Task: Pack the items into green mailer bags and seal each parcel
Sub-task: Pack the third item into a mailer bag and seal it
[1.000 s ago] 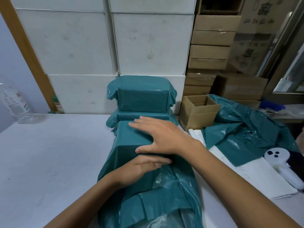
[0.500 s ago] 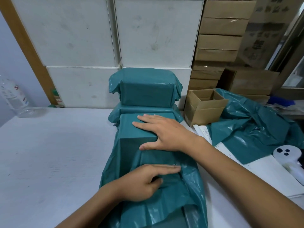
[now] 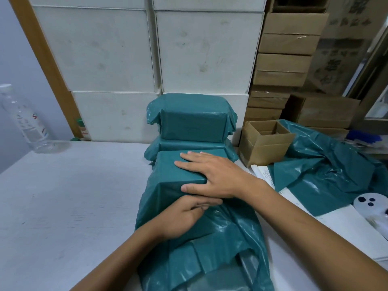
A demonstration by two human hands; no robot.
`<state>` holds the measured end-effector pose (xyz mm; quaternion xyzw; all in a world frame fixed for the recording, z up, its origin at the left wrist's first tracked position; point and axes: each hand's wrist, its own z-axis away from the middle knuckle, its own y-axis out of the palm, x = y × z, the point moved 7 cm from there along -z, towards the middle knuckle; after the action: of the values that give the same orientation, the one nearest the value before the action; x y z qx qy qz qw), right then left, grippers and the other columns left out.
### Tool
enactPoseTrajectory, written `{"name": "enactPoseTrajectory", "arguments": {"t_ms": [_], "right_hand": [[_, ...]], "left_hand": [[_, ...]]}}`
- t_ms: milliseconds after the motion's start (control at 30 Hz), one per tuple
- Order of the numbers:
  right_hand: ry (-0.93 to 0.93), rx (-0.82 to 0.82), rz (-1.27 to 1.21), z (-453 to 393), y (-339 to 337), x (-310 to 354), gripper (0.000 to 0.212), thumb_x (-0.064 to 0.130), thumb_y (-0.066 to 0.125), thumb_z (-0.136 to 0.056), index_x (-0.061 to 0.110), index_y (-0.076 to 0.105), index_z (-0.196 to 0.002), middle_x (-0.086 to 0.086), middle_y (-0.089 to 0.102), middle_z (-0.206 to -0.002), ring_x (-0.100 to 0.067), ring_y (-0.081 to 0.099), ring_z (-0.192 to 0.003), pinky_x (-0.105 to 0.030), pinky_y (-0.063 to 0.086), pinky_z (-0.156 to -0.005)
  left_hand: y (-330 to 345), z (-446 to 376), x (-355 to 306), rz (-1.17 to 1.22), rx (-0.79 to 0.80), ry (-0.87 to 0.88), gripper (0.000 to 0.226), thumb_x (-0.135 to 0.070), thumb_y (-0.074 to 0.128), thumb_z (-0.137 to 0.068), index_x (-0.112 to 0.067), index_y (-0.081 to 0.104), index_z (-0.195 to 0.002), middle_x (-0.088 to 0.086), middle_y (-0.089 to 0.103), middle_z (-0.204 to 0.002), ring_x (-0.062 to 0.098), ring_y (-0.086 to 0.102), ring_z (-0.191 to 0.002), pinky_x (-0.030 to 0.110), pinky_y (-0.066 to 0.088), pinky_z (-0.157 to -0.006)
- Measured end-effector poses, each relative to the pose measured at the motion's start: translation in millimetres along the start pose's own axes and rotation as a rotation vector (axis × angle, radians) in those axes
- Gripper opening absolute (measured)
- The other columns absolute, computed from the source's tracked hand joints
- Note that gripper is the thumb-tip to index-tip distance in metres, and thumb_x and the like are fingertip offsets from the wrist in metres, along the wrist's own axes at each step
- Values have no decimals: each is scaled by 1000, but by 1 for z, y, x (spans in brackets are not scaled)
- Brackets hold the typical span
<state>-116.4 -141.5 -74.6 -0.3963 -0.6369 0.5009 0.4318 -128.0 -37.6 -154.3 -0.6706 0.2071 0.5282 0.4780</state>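
Two hands work one green mailer bag [image 3: 189, 244] lying lengthwise on the white counter [image 3: 69, 206]. Nearest the camera, the bag's mouth gapes open, loose film crumpled, not yet sealed. Left hand [image 3: 184, 217]: fingers curled and pressed together against the slack film just below the boxed item's near face; whether it pinches a fold I cannot tell. Right hand [image 3: 212, 177]: spread flat, palm down on top of the boxed item [image 3: 178, 171] inside the bag, thumb along its near top edge.

Judgement: step in hand is drawing the film tight around the box before folding the tail over. To do well, keep the right palm weighting the box so it does not slide, smooth slack toward the mouth with the left, push trapped air out, crease squarely at the box edge.

Beyond, touching the far end, two sealed parcels [image 3: 191, 124] are stacked. Spare green bags [image 3: 327, 171] lie to the right.
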Motion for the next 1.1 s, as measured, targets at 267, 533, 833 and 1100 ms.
{"name": "enactPoseTrajectory", "arguments": {"t_ms": [267, 533, 833, 1100], "right_hand": [[-6, 16, 19, 0, -2, 1, 67, 65, 42, -106, 40, 31, -166, 10, 24, -176, -8, 17, -163, -34, 13, -133], [-33, 64, 41, 2, -11, 7, 68, 65, 31, -107, 34, 28, -168, 6, 22, -177, -11, 8, -165, -47, 3, -134], [-174, -363, -43, 114, -67, 23, 42, 1, 61, -84, 16, 77, -121, 6, 77, -121, -14, 69, -118, -39, 52, -102], [-75, 140, 120, 218, 32, 9, 85, 39, 63, -77, 52, 41, -157, 30, 31, -169, 8, 22, -157, -24, 27, -127]], "left_hand": [[-4, 1, -7, -127, 33, 109, 53, 5, 42, -103, -20, 66, -145, -17, 61, -150, -7, 46, -145, 20, 29, -125], [-12, 29, -47, -422, 37, 369, 59, 12, 43, -96, -17, 69, -141, -11, 64, -149, -5, 49, -144, 21, 37, -121], [-59, 143, -43, -814, -135, 553, 55, 1, 51, -85, -22, 71, -130, -10, 67, -138, 16, 62, -127, 34, 51, -102], [-27, 188, 12, -1173, 23, 541, 50, -39, 41, -111, -32, 43, -161, -19, 41, -165, 5, 41, -151, 28, 33, -115]]}}
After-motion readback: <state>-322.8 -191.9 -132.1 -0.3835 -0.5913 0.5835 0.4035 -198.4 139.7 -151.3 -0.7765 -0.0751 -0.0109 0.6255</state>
